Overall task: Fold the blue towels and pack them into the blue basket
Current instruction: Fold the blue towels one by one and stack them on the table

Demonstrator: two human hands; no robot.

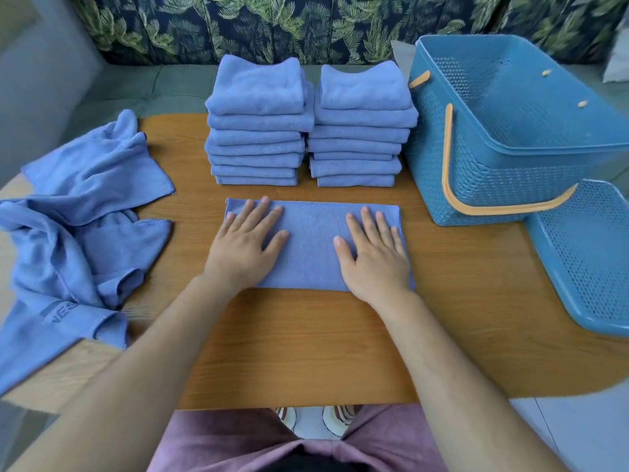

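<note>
A folded strip of towel [313, 247] lies flat on the wooden counter [289, 342] directly in front of the person, its long side running left to right. This seems to be the fold in progress: the cloth looks already doubled over once and is being pressed smooth so that the next fold comes out square. The left hand [248, 240] rests palm down on the left end of the strip, fingers straight and spread, gripping nothing. The right hand [371, 253] does the same on the right end, fingers straight and slightly fanned, its palm near the towel's near corner. Both flat hands touch the cloth and pinch no edge. Just behind the strip stand two neat stacks of folded towels, the left stack [258, 131] and the right stack [360, 131], side by side and close together, probably kept within reach so that finished pieces can be added and later lifted out in bundles. To the left, a loose heap of unfolded towels [78, 226] sprawls over the counter's edge, waiting its turn. The blue basket [476, 158] sits at the right rear, just beside the right stack, its orange handle [449, 158] dropped down over the front; no towels show inside it, so I judge the packing not yet begun. Its lid [585, 253] lies upturned next to it, off the mouth.
</note>
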